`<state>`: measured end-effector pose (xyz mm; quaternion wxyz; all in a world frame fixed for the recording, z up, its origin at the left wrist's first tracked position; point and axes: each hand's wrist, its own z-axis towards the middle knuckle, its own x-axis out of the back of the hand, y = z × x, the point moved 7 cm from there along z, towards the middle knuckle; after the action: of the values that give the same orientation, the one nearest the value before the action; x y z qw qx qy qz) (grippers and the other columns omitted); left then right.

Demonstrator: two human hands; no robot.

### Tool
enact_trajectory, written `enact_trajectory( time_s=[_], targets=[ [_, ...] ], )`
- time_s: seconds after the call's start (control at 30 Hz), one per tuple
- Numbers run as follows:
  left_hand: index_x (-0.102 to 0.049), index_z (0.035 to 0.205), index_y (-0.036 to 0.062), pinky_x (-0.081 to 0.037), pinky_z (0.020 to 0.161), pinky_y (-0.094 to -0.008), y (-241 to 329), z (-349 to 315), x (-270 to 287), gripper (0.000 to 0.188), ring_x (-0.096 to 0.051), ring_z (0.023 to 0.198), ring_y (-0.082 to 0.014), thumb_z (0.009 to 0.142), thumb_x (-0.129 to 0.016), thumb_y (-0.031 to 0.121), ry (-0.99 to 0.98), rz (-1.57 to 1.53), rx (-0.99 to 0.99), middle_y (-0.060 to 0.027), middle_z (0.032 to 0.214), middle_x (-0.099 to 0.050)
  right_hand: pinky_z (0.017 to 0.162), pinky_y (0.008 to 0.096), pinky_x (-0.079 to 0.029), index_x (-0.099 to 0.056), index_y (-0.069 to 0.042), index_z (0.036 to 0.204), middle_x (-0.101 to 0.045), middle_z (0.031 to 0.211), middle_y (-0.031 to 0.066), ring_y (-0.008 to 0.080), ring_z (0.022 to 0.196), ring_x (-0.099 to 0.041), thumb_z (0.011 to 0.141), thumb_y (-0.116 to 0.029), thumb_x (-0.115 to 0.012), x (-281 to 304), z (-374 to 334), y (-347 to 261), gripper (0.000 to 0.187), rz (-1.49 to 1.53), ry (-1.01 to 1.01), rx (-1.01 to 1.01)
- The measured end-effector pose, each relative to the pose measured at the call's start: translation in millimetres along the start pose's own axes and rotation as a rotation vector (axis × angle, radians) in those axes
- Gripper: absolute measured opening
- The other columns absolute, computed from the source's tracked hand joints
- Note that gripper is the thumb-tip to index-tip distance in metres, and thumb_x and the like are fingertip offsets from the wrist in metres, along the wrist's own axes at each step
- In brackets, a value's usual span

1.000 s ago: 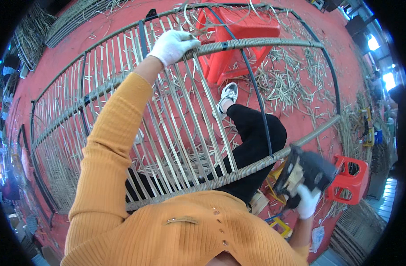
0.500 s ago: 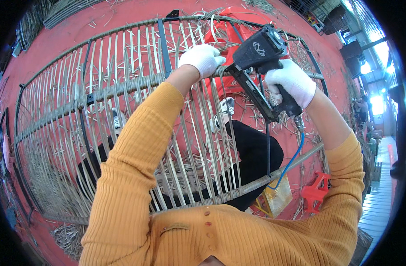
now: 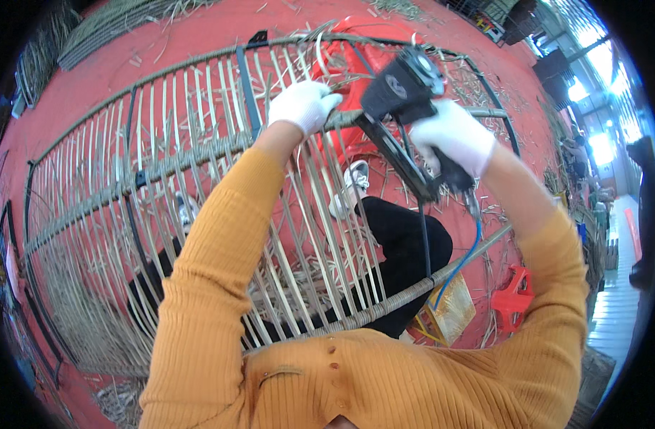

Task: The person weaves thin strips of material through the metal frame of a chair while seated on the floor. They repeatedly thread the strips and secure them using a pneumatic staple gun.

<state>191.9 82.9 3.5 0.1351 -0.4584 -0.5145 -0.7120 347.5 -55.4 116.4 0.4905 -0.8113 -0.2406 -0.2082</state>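
Note:
A black nail gun (image 3: 406, 93) is gripped by its handle in my gloved right hand (image 3: 456, 139). Its nose end sits at the wrapped middle bar (image 3: 345, 118) of a large frame; whether it touches cannot be told. Just left of the nose, my gloved left hand (image 3: 299, 109) is closed at this bar, pinching a pale strip, mostly hidden by the fingers. Pale flat strips (image 3: 292, 261) run across the frame in a dense row on the left, thinning out toward the right. A blue air hose (image 3: 469, 254) hangs from the gun's handle.
Bright red plastic (image 3: 356, 61) lies behind the frame's far side. A red stool (image 3: 513, 297) and a yellowish box (image 3: 452, 314) stand at lower right. Strip scraps litter the red floor (image 3: 177, 43). My legs (image 3: 406, 236) are under the frame, whose dark metal bars (image 3: 246, 89) cross it.
The view has shifted slightly, so hands and frame appear a little further left. My right hand and the nail gun are blurred by motion. Both grips look the same.

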Motion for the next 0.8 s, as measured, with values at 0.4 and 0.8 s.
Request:
enact_trajectory(
  time_s=[0.4, 0.8],
  targets=[
    [-0.070, 0.100, 0.0122, -0.051, 0.087, -0.0469, 9.5, -20.4, -2.3, 0.035, -0.066, 0.100, -0.0339, 0.099, -0.047, 0.038, -0.014, 0.250, 0.036, -0.0139, 0.103, -0.068, 0.051, 0.0298, -0.050, -0.055, -0.006, 0.093, -0.058, 0.070, 0.0041, 0.0150, 0.054, -0.057, 0.080, -0.006, -0.061, 23.2, -331.4, 370.8, 0.014, 0.761, 0.796, -0.396],
    [-0.066, 0.093, 0.0108, -0.051, 0.083, -0.0493, 24.6, -32.4, -3.3, 0.035, -0.065, 0.094, -0.0381, 0.100, -0.042, 0.035, -0.069, 0.290, -0.013, -0.0171, 0.094, -0.068, 0.093, 0.0455, -0.046, -0.053, 0.001, 0.138, -0.063, 0.115, 0.0241, 0.0407, 0.105, -0.060, 0.085, -0.002, -0.058, -64.6, -252.3, 551.3, 0.053, -0.478, 1.161, -0.734]
  ],
)
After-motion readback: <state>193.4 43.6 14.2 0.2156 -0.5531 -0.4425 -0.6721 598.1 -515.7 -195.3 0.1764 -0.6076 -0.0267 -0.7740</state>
